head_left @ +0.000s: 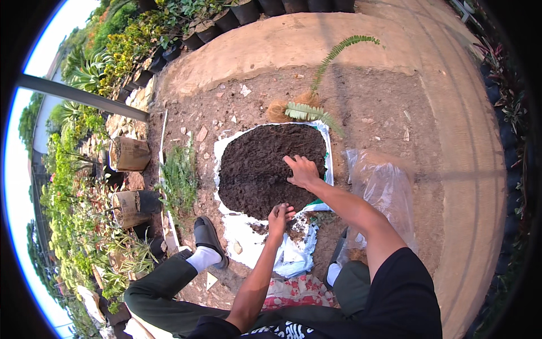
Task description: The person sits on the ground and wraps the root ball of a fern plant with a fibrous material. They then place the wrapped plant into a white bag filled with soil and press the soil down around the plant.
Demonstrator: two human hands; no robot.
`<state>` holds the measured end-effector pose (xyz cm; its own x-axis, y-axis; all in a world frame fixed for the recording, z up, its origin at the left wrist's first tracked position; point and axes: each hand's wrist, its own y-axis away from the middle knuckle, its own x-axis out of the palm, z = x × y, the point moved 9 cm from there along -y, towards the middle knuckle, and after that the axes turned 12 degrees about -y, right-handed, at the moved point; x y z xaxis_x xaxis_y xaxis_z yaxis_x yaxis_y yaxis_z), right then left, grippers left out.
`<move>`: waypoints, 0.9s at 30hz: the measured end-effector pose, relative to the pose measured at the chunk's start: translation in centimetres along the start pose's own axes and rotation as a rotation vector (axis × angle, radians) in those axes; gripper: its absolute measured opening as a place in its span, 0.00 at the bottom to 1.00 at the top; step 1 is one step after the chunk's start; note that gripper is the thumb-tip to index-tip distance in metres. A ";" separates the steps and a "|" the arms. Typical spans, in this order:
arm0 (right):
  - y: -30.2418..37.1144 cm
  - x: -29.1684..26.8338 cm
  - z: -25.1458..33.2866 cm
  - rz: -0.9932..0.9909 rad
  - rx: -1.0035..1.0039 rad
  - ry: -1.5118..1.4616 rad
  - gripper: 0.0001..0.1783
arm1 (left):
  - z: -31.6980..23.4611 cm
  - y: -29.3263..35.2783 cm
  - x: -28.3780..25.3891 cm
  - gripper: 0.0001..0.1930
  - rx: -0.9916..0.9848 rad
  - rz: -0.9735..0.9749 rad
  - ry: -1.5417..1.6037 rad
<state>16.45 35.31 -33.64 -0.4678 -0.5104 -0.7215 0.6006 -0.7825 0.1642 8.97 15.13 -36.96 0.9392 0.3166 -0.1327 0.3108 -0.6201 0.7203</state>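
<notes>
Dark, crumbly soil fills an opened white sack on the ground before me. My right hand reaches over the right part of the soil, its fingers bent and spread, thumb apart from the forefinger. Nothing shows between them. At the sack's near edge, my left hand is turned partly palm up with loosely curled fingers, nothing plainly held. Just beyond the sack lie a fern and brown fibrous root balls; one long frond arches away from them.
A crumpled clear plastic bag lies to the right. More fern fronds rest at left, near potted plants in brown bags. A red-and-white patterned cloth is beneath me. Black plant pots line the far edge; stone chips dot the ground.
</notes>
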 end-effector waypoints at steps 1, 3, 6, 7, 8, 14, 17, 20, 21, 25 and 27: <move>0.0 -0.2 0.3 -0.005 -0.005 -0.005 0.42 | 0.1 0.2 -0.2 0.20 -0.011 -0.010 0.004; -0.1 -0.7 0.2 0.023 0.007 -0.086 0.41 | 0.2 0.5 -0.7 0.22 -0.030 -0.019 -0.001; 0.1 -1.5 0.4 0.002 -0.001 -0.226 0.40 | 0.7 0.5 -0.8 0.24 -0.121 0.007 0.181; 0.2 -1.8 0.5 -0.017 -0.007 -0.276 0.39 | 0.6 0.4 -0.4 0.25 -0.120 0.054 0.268; 0.5 -2.3 1.3 -0.015 -0.022 -0.320 0.38 | 0.3 0.2 -0.1 0.25 -0.119 0.099 0.358; 3.3 -2.8 9.5 0.033 -0.360 -0.550 0.36 | -3.8 0.4 2.2 0.39 -0.182 0.430 0.881; 5.2 -0.9 12.6 0.069 -0.464 -0.532 0.36 | -4.3 -0.9 0.5 0.38 -0.151 0.398 0.979; 6.8 0.9 13.3 -0.025 -0.643 -0.264 0.33 | -6.3 -2.5 -0.4 0.35 -0.099 0.406 1.045; 6.6 1.3 13.0 -0.023 -0.639 -0.243 0.32 | -6.7 -3.0 -0.9 0.34 -0.082 0.404 1.071; 5.8 0.3 12.6 -0.004 -0.647 -0.192 0.30 | -5.4 -4.3 -3.5 0.26 -0.104 0.247 0.875; 5.4 -0.5 12.3 0.022 -0.640 -0.162 0.29 | -6.0 -3.6 -3.8 0.24 -0.111 0.177 0.741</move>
<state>11.95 26.94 -24.16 -0.5126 -0.6100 -0.6043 0.8546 -0.4303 -0.2905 3.45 20.47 -34.95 0.6184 0.6421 0.4531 0.1119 -0.6426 0.7580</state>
